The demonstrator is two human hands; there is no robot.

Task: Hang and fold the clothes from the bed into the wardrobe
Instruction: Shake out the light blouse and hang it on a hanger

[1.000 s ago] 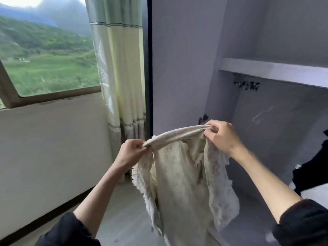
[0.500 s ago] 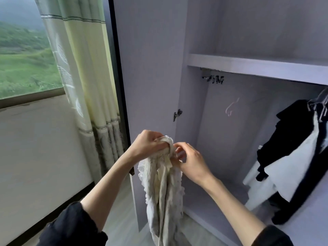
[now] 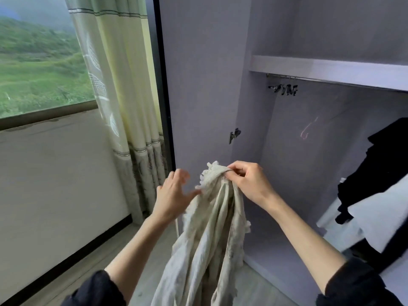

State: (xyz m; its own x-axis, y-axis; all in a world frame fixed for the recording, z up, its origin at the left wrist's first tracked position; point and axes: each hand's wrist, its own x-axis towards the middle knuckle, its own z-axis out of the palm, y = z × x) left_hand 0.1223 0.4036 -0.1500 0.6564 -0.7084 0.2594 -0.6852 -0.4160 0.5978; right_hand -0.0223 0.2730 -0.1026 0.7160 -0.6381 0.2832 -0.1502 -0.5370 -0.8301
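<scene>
Right hand (image 3: 249, 184) pinches the top edge of the cream lace garment (image 3: 212, 235), fingers curled round the bunched fabric. Garment hangs straight down from that grip, gathered into long folds, in front of the open wardrobe (image 3: 287, 151), above the floor and not on anything.

Left hand (image 3: 174, 193) is off the fabric at the top: fingers spread and loose, holding nothing. Its thumb tip is right at the garment's left lace edge; can't tell if it touches.

Wardrobe door (image 3: 198, 85) stands open to the left. Inside: shelf (image 3: 326, 69) up top, hanging rail (image 3: 293, 78) just under it with a cluster of metal clips (image 3: 284, 90) at its left end. Dark and white clothes (image 3: 379, 191) already hang at the right side of the compartment.

Left of the door: pale green curtain (image 3: 119, 85), then window (image 3: 39, 62) with green hills outside. Person wears dark sleeves (image 3: 97, 290), pushed up the forearms.
</scene>
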